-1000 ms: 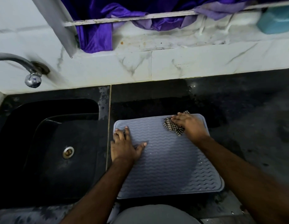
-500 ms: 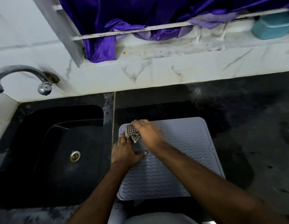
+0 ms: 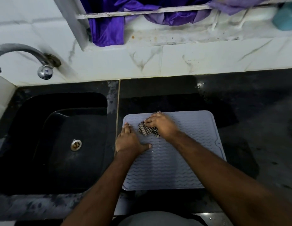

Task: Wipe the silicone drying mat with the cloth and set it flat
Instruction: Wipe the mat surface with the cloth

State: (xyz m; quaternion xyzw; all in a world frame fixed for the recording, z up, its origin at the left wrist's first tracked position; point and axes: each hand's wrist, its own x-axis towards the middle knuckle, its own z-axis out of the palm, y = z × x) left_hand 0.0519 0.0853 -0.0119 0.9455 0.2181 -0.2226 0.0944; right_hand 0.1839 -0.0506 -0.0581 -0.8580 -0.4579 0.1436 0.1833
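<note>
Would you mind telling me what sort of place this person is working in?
Most likely a home kitchen counter: a black inset sink under a curved metal wall tap, a dark stone countertop backed by white marble-look tiles, and a grey ribbed silicone drying mat.

The black stone countertop [image 3: 240, 95] carries a grey, wavy-ribbed silicone drying mat [image 3: 182, 160] lying flat, with a black sink basin [image 3: 60, 144] at nine o'clock of it.

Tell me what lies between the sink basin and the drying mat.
In the head view, a strip of dark countertop with a thin vertical seam separates the sink from the mat. The left hand overhangs the mat's left edge onto it.
</note>
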